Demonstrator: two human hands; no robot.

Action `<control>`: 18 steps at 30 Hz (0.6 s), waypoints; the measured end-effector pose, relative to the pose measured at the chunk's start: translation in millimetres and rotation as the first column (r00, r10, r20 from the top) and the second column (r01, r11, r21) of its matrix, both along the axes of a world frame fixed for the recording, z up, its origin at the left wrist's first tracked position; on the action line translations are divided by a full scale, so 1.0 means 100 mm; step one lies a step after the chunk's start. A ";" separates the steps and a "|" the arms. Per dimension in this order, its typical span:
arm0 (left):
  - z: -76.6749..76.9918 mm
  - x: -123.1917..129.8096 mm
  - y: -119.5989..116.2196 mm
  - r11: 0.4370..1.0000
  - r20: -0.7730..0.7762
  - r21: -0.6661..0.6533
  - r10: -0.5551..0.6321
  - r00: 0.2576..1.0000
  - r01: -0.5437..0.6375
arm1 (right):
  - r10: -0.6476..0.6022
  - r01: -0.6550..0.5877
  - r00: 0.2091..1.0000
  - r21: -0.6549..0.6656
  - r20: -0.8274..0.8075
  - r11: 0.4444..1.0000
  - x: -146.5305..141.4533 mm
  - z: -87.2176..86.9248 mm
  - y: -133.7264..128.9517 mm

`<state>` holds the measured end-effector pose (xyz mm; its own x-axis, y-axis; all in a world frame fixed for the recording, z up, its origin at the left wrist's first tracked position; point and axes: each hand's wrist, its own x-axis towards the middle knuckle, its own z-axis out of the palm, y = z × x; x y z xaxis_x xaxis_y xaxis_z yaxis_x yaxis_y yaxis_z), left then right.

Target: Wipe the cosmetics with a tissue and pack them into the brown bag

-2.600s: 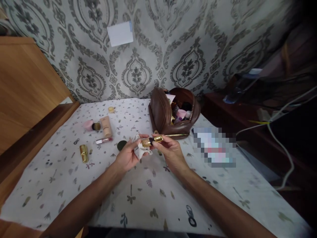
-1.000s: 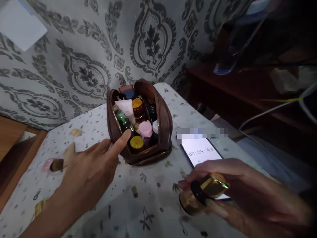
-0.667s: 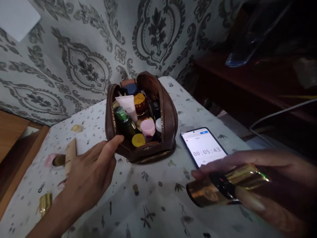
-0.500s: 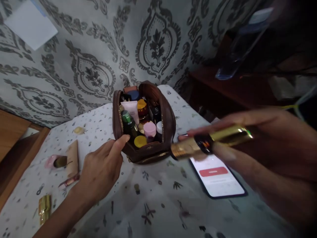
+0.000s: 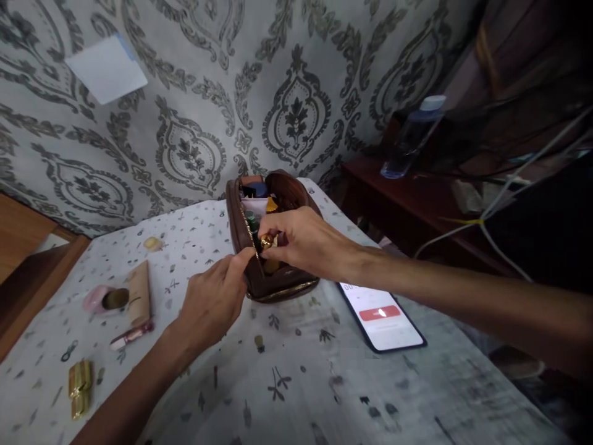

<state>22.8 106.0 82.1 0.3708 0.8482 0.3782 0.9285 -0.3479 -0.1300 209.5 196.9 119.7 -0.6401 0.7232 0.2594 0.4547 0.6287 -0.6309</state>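
A brown cosmetic bag [image 5: 238,228] stands unzipped on the bed, packed with tubes and jars. My left hand [image 5: 217,296] pinches the near left rim of the bag between thumb and fingers. Over the opening, my right hand [image 5: 301,241] grips a gold lipstick [image 5: 265,241], whose end shows between thumb and forefinger just inside the rim. Behind it a pale tube [image 5: 254,205], a green-capped bottle [image 5: 251,220] and an amber-gold lid [image 5: 271,204] are visible. My right hand hides the bag's right part.
A lit phone [image 5: 393,330] lies right of the bag. On the left are a beige tube [image 5: 139,293], a pink-handled brush [image 5: 99,300], a small slim tube [image 5: 132,335] and gold lipsticks [image 5: 79,386]. A water bottle [image 5: 412,139] stands on the dark red table [image 5: 370,185].
My right hand has carried the gold lipstick leftward from above the phone into the bag's opening. My left hand keeps its hold on the rim. The view has shifted slightly.
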 end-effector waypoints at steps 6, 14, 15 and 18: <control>-0.01 -0.03 -0.02 1.000 0.027 -0.013 -0.019 0.999 0.020 | 0.029 -0.049 0.976 0.090 0.215 0.995 -0.22 0.00 0.12; -0.06 -0.05 -0.02 0.998 0.071 0.008 -0.057 0.996 0.057 | 0.017 -0.099 0.868 0.139 0.497 0.985 -0.36 -0.02 0.15; -0.06 -0.05 -0.01 0.998 0.075 0.009 -0.057 0.996 0.057 | 0.023 -0.105 0.862 0.134 0.507 0.985 -0.37 0.00 0.15; -0.07 -0.06 -0.01 0.998 0.082 0.002 -0.063 0.995 0.063 | 0.050 -0.123 0.853 0.106 0.519 0.987 -0.35 0.03 0.17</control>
<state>16.6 105.2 75.5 0.3913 0.8244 0.4089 0.9123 -0.4060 -0.0545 174.7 213.8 122.7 -0.7663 0.6415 -0.0355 0.6306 0.7404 -0.2326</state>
